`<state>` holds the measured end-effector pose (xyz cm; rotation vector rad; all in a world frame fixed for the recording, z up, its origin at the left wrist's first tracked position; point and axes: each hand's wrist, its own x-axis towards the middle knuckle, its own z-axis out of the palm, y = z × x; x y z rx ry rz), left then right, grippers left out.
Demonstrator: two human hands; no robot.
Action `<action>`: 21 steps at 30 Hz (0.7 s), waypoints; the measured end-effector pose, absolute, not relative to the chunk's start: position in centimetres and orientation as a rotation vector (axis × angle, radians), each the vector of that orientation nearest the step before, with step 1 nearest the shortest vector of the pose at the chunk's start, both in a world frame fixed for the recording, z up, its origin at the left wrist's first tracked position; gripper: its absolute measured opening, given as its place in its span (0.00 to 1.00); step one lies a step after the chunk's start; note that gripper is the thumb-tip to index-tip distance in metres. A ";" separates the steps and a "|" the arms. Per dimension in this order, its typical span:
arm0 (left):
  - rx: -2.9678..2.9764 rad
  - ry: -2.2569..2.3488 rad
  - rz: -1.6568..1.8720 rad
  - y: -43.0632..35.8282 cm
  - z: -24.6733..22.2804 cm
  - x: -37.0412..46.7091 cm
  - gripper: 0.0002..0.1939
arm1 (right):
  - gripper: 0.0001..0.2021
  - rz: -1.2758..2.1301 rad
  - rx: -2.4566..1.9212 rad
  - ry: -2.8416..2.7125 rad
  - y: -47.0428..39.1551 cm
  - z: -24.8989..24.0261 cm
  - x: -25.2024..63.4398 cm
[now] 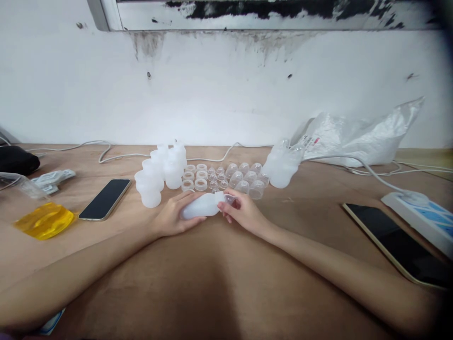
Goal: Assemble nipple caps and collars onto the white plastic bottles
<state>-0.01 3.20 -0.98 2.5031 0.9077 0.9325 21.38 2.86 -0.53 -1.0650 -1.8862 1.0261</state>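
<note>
A frosted white bottle [201, 207] lies on its side in my left hand [174, 212], whose fingers wrap round its base. At the neck end, on the right, is a white ring with a clear dome cap [230, 199]. My right hand [241, 210] pinches that cap, thumb near the ring. Just behind my hands stand rows of white rings [201, 183], small clear nipples [222, 177] and clear dome caps [244, 185]. Several open white bottles [151, 191] stand to the left of them. On the right, bottles with clear tops [281, 170] stand close together.
A phone [105, 199] and a yellow packet [47, 221] lie on the left, near a black pouch [17, 160]. On the right are a larger phone [394, 245], a white and blue box [421, 219], a plastic bag [354, 137] and cables along the wall.
</note>
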 end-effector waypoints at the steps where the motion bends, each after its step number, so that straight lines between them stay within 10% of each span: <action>1: 2.450 0.908 0.921 3.3 -0.9 0.0 0.25 | 0.14 1.008 -1.034 -1.929 3.0 -0.3 21.5; 5: 2.169 0.906 0.772 3.5 -0.2 0.0 0.23 | 0.25 0.991 -0.839 -2.100 3.5 0.3 22.4; 21: 2.558 0.858 0.910 2.6 -0.5 0.6 0.24 | 0.12 1.011 -0.978 -1.816 1.8 -0.3 20.9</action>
